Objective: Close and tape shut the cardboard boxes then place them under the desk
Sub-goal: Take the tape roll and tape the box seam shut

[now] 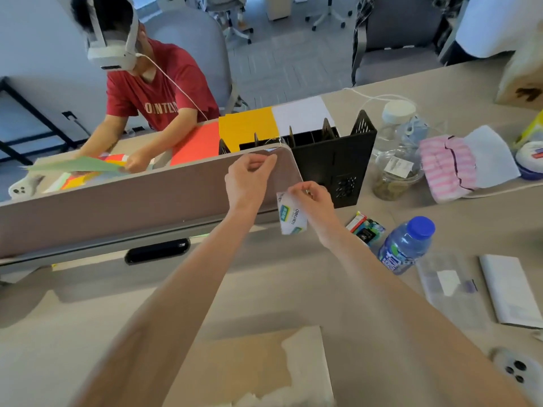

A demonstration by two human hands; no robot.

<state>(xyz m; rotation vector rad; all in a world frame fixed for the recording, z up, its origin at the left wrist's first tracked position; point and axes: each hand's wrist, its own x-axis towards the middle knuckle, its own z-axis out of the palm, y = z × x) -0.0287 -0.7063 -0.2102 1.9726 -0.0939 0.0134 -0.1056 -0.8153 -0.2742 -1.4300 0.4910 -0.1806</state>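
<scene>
As right fingers (313, 191) grip tape roll (293, 220), left fingers (263, 161) pinch strip (271, 150).

Your arms reach forward: left hand (249, 179) pinches a tape end (272, 150) at its fingertips, right hand (313, 201) grips a tape roll (292, 217).

The white paper-wrapped roll of tape (291, 214) pinched in my right hand (313, 201) reads "deli" in grey letters. The other person's red T-shirt (164, 83) shows partly hidden white capitals, "OINTL". The label on the blue-capped plastic bottle (405, 248) is too blurred to read.
</scene>
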